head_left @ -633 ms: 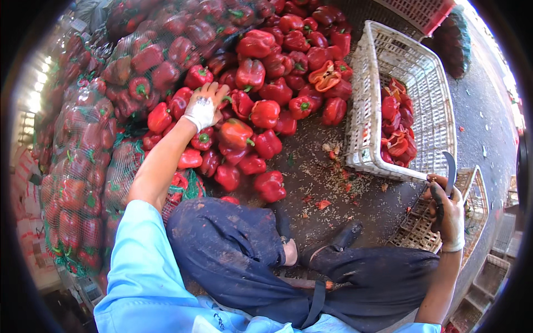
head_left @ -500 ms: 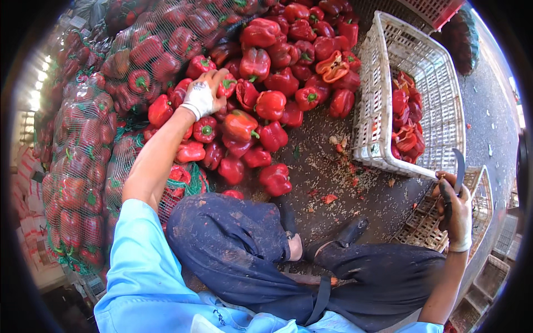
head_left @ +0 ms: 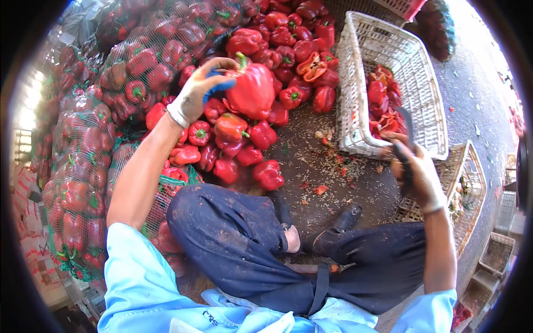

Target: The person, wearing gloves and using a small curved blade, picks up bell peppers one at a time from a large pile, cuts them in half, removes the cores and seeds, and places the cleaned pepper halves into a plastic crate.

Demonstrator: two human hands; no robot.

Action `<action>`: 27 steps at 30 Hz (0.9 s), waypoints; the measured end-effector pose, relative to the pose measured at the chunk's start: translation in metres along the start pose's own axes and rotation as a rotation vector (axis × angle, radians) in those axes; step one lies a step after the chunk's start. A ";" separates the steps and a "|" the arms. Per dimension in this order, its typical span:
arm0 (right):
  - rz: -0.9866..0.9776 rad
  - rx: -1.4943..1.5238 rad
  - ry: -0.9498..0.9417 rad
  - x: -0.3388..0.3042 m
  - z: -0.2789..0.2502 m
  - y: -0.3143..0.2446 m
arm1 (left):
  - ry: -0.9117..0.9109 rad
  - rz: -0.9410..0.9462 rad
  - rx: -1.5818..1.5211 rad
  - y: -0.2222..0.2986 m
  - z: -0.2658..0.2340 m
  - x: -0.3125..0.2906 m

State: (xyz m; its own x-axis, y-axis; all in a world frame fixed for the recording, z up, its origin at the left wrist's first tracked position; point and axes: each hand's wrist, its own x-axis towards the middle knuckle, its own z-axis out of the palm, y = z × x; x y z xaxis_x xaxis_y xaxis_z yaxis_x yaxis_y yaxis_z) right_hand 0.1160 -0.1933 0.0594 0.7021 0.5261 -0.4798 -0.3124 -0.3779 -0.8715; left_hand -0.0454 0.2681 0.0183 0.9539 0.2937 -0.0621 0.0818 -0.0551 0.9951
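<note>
Gloved and partly blue at the fingers, my left hand [head_left: 195,95] is closed on a large red bell pepper [head_left: 253,95] with a green stem. It holds the pepper up over a heap of loose red bell peppers [head_left: 265,136]. On the right, my right hand [head_left: 426,176], also gloved, grips a knife [head_left: 407,165] by its dark handle, the blade pointing away from me. The knife is in front of the near corner of a white plastic crate [head_left: 351,83]. Inside that crate lie cut red pepper pieces [head_left: 384,105].
Mesh sacks [head_left: 75,177] full of red peppers stand along the left. A second crate [head_left: 469,194] sits right of my right hand. Seeds and scraps [head_left: 320,190] litter the floor between my bent legs [head_left: 233,238] and the white crate.
My left hand has lifted a red bell pepper from the heap. My right hand with the knife has moved inward, left and slightly up. The view has shifted a little.
</note>
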 end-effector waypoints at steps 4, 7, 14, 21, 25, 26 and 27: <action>-0.469 -0.161 -0.255 -0.001 0.050 0.013 | -0.177 -0.024 -0.060 0.045 0.086 -0.031; -0.164 0.065 -0.275 -0.016 0.066 0.034 | -0.205 -0.064 -0.079 0.054 0.148 -0.058; 0.047 0.260 -0.183 -0.055 0.059 0.051 | 0.160 -0.182 -0.284 0.034 0.241 -0.109; -0.170 0.279 -0.026 -0.070 0.072 0.059 | 0.133 -0.193 -0.404 0.014 0.269 -0.121; -0.377 0.180 0.056 -0.058 0.073 0.078 | 0.039 -0.169 -0.511 -0.001 0.266 -0.122; -0.381 0.182 0.051 -0.056 0.073 0.078 | 0.051 -0.194 -0.549 -0.003 0.265 -0.121; -0.370 0.148 0.055 -0.055 0.073 0.077 | 0.070 -0.219 -0.586 -0.001 0.263 -0.122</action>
State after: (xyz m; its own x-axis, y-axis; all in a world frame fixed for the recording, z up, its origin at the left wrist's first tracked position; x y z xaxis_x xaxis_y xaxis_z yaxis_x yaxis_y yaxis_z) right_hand 0.0064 -0.1960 0.0113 0.8164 0.5630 -0.1285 -0.1184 -0.0546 -0.9915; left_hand -0.0857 -0.0182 0.0046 0.9102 0.3017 -0.2838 0.0824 0.5397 0.8378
